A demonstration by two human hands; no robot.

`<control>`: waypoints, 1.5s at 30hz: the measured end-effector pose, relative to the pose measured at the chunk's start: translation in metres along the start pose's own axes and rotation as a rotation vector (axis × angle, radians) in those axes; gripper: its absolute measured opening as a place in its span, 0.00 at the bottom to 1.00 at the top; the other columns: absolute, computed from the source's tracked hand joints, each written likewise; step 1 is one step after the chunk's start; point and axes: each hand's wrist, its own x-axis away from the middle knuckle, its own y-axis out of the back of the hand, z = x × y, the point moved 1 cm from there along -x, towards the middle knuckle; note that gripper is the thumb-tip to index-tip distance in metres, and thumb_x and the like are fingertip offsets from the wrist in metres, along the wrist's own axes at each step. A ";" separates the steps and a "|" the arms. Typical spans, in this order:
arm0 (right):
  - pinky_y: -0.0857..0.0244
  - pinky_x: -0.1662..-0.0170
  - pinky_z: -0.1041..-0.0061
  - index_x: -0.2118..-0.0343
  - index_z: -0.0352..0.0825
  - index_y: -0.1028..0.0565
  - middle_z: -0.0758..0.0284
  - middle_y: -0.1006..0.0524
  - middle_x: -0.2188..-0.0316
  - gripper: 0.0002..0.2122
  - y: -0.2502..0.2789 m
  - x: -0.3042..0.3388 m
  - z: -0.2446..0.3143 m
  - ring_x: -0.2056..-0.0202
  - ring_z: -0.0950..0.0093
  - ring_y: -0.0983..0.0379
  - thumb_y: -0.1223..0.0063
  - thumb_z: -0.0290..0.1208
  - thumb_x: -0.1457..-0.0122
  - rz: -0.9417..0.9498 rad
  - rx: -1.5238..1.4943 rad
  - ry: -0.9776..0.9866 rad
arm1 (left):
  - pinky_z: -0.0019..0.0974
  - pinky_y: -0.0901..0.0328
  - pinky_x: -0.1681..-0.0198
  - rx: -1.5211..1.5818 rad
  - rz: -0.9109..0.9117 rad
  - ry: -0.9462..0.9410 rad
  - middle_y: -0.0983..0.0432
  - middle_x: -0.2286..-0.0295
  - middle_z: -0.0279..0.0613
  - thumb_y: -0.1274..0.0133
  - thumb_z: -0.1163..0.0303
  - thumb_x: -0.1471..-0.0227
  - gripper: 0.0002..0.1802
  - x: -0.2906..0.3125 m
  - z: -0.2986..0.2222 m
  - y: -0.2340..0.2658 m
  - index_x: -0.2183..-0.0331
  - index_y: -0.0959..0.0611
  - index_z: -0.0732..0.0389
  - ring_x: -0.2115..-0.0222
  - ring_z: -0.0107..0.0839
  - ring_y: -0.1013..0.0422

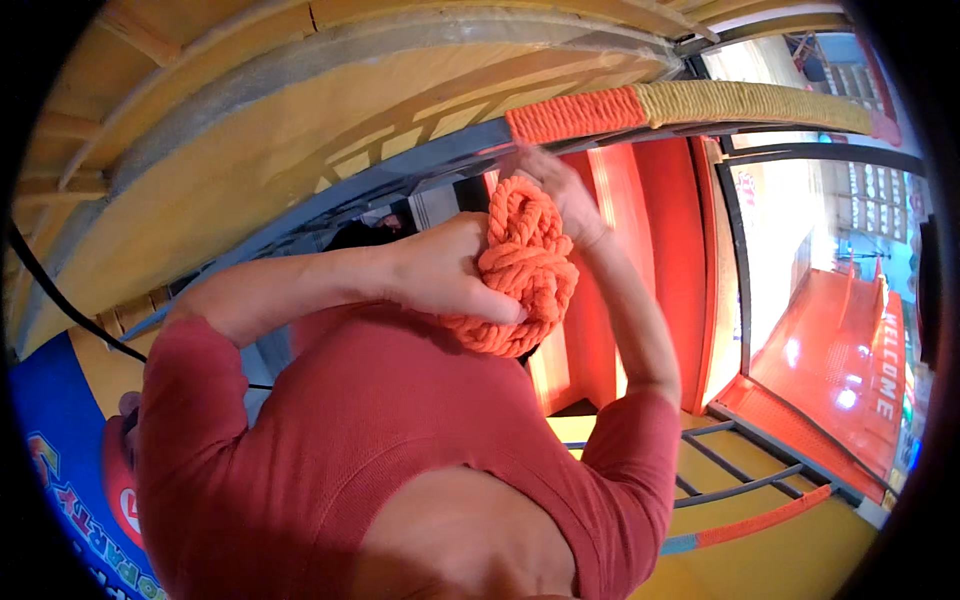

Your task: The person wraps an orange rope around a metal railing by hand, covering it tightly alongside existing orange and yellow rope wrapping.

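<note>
A thick bundle of orange rope (527, 250) hangs in front of my chest, looped and knotted over itself. My left hand (450, 268) is closed around its left side, thumb pressed across the lower coils. Behind the bundle, my right hand (560, 195) is raised close under the handrail (430, 160). Motion smears its fingers and the rope partly covers them, so I cannot make out their grip. The rail's bare part is blue-grey. Tight orange wrapping (575, 117) covers a stretch above my right hand, followed by yellow wrapping (745, 104) towards the right.
A curved yellow wall (250, 130) rises beyond the rail. Red lit panels (672, 230) stand behind my right forearm. Lower right, a second dark railing (745, 487) carries an orange-wrapped bar. A black cable (75, 305) runs down at the left, near a blue printed panel (45, 400).
</note>
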 end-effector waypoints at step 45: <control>0.33 0.57 0.62 0.67 0.32 0.24 0.57 0.22 0.67 0.15 0.031 -0.114 -0.076 0.60 0.57 0.26 0.60 0.39 0.39 1.008 0.038 -0.290 | 0.32 0.30 0.56 0.409 -0.654 0.062 0.22 0.62 0.43 0.40 0.72 0.59 0.24 -0.007 -0.029 0.125 0.56 0.22 0.68 0.62 0.29 0.25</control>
